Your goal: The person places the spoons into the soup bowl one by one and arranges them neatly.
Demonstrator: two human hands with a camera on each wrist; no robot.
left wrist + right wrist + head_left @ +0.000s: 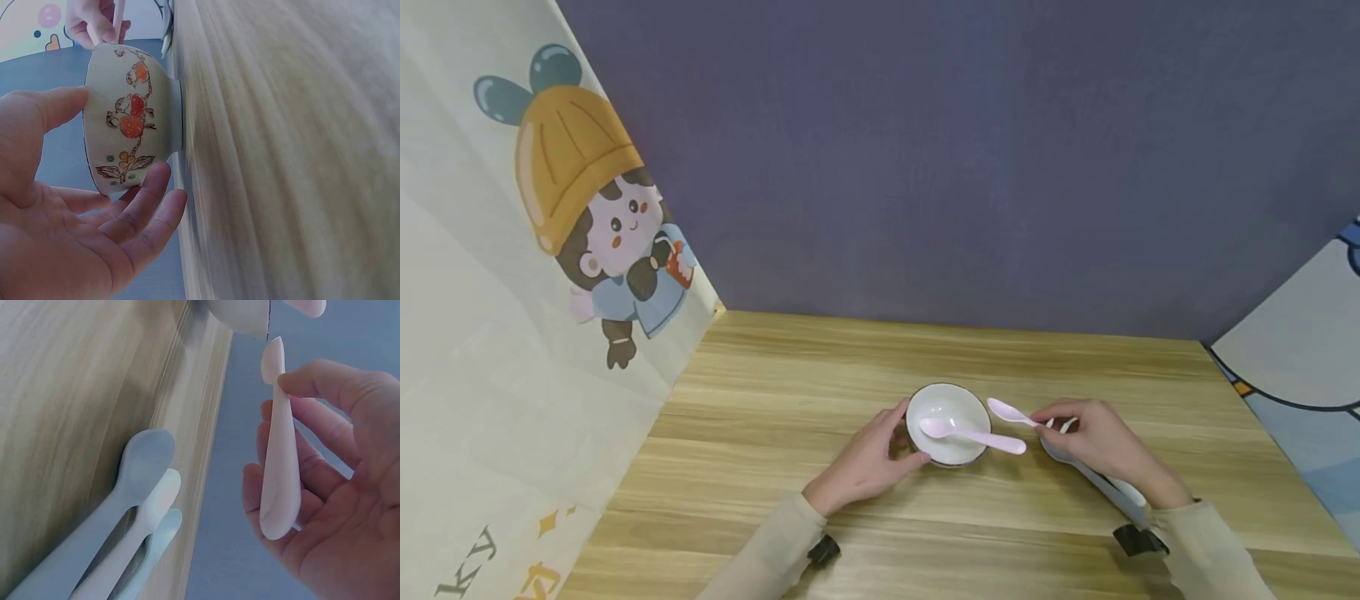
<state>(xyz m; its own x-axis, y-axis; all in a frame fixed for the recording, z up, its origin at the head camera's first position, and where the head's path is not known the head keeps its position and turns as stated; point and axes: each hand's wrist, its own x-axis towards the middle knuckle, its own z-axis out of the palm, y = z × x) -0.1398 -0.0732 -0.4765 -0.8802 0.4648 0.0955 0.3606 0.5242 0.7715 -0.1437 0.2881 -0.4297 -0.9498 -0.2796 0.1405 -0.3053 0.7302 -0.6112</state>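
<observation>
My left hand (872,458) holds a small white bowl (958,406), thumb at its dark rim and fingers round the wall. In the left wrist view, the outside of the bowl (133,119) has red and orange fruit painted on it, and its foot is at the tabletop. A pink spoon (981,437) lies in the bowl, its handle jutting over the right rim. Just right of the bowl, my right hand (1097,442) pinches a second pink spoon (281,462) between thumb and fingers, raised over the table, its head towards the bowl.
Beneath my right hand a grey spoon (147,465), a white spoon (159,497) and a pale bluish spoon (164,531) lie side by side on the wooden table (775,375). A dark blue-grey panel (925,167) rises behind the table, and a printed cartoon sheet (475,250) stands at left.
</observation>
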